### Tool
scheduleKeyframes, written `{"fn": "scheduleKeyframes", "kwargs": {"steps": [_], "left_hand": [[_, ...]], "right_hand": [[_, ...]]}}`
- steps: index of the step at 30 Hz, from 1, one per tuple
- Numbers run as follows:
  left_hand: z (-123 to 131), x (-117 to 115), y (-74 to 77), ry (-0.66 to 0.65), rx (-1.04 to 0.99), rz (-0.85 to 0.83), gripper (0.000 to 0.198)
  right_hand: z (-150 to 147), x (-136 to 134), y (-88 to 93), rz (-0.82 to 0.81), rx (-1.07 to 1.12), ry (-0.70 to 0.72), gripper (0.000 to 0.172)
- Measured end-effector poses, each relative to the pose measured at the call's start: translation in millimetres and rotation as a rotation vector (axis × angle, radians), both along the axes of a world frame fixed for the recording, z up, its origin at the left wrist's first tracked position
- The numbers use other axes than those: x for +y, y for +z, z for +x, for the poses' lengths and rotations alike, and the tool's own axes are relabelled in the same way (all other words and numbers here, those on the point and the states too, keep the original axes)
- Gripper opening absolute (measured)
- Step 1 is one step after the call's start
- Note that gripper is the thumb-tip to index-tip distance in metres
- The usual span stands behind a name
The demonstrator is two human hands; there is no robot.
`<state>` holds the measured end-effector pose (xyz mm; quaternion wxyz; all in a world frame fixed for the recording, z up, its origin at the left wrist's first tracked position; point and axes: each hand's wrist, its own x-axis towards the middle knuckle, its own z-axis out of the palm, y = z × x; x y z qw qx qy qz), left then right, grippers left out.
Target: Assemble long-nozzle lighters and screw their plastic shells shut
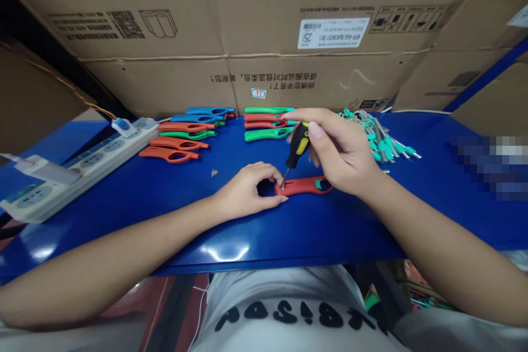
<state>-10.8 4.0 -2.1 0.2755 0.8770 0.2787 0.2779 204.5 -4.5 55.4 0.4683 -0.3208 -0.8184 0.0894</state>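
Screwdriver [297,148] leans in the right hand [344,151], squeezed by thumb and fingers, tip down on a red case [305,186]. The left hand [247,190] is bent, its thumb and finger pinching the case's left end. The case lies flat on the blue table [313,236], between the left hand and the right hand. The hands don't touch.

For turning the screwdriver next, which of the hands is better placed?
Probably the right hand: it holds the screwdriver, tip down at the red casing; the left hand is at the casing's end.
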Motion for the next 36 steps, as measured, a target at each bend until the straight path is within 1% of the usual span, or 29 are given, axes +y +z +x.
{"fn": "scheduleKeyframes", "kwargs": {"steps": [2,3,4,5,6,9,10,11,12,14,16,17,18,21,22,23,25,28,29,31,34,36], "left_hand": [[0.0,0.0,0.1,0.0,0.0,0.002,0.017],[0.0,-0.1,0.2,0.001,0.0,0.005,0.017],[0.0,-0.1,0.3,0.003,-0.001,0.009,0.017],[0.0,-0.2,0.3,0.005,-0.002,0.012,0.017],[0.1,-0.2,0.3,0.005,-0.002,0.014,0.016],[0.2,0.0,0.2,-0.001,0.0,0.009,0.015],[0.2,0.2,0.0,-0.002,0.0,0.009,0.015],[0.2,0.5,-0.3,-0.003,-0.002,0.011,0.016],[0.0,0.8,-0.7,-0.004,-0.004,0.016,0.016],[-0.4,1.2,-1.5,-0.007,-0.011,0.031,0.017],[-0.7,1.5,-2.2,-0.004,-0.013,0.047,0.017],[-0.9,1.5,-2.4,-0.003,-0.013,0.051,0.017],[-0.9,1.4,-2.5,-0.002,-0.012,0.05,0.017],[-0.6,0.9,-1.9,-0.001,-0.008,0.029,0.017],[-0.5,0.7,-1.5,-0.001,-0.007,0.023,0.017],[-0.3,0.6,-1.1,-0.002,-0.007,0.018,0.017],[-0.1,0.4,-0.5,-0.008,-0.009,0.012,0.016],[0.0,0.2,0.0,-0.01,-0.012,0.012,0.017],[0.0,0.1,0.1,-0.007,-0.009,0.014,0.017],[0.0,0.0,-0.1,0.0,-0.004,0.016,0.017],[-0.2,0.2,-0.5,0.002,0.0,0.013,0.016],[-0.3,0.5,-0.7,0.0,-0.002,0.011,0.016]], "right_hand": [[-2.0,-1.3,0.3,-0.141,0.017,0.146,0.042],[-2.7,-1.3,-0.1,-0.177,0.025,0.19,0.041],[-3.1,-0.9,-0.6,-0.176,0.032,0.199,0.04],[-3.1,-0.2,-1.2,-0.141,0.031,0.174,0.038],[-2.8,0.4,-1.7,-0.077,0.022,0.119,0.036],[-0.7,0.8,-2.5,0.172,-0.036,-0.058,0.031],[-0.2,0.5,-2.6,0.215,-0.058,-0.079,0.03],[-0.1,0.0,-2.8,0.215,-0.074,-0.072,0.031],[-0.4,-0.4,-3.1,0.174,-0.081,-0.039,0.035],[-1.8,-0.5,-4.7,0.025,-0.082,0.066,0.044],[-3.2,0.5,-6.9,-0.091,-0.069,0.134,0.047],[-3.7,1.2,-8.0,-0.097,-0.064,0.127,0.047],[-3.8,1.8,-8.8,-0.067,-0.064,0.089,0.046],[-2.6,2.1,-8.9,0.132,-0.081,-0.091,0.043],[-2.1,1.7,-8.4,0.186,-0.084,-0.129,0.042],[-1.8,1.1,-7.7,0.207,-0.082,-0.14,0.041],[-1.7,0.2,-6.3,0.151,-0.062,-0.08,0.04],[-2.4,0.8,-5.4,-0.017,-0.03,0.063,0.043],[-2.5,1.5,-5.4,-0.03,-0.019,0.077,0.042],[-2.1,3.1,-5.4,0.045,-0.002,0.025,0.037],[-0.5,3.6,-4.6,0.282,-0.017,-0.1,0.03],[0.0,2.0,-3.2,0.358,-0.059,-0.126,0.025]]}}
